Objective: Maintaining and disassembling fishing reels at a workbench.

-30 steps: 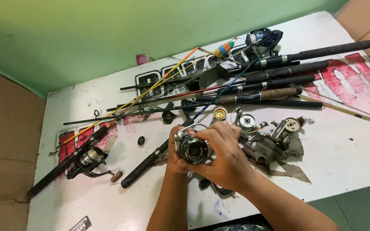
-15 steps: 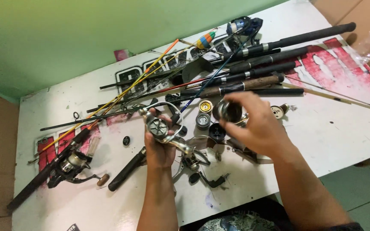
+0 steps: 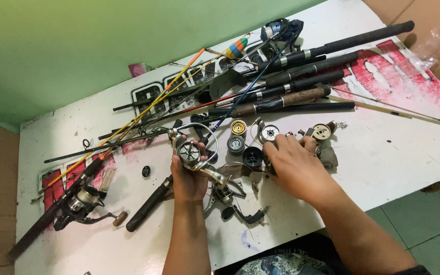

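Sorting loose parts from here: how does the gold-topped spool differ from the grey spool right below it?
The gold-topped spool has a yellow-gold face; the grey spool is dull silver-grey. The gold-topped spool lies nearer the rods, the grey spool nearer the person's hands. Both are small, round, face up on the white table, untouched by either hand.

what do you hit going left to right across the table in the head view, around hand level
Black spinning reel on a rod → small black knob → left hand holding a silver reel body → grey spool → black spool → right hand → round reel part
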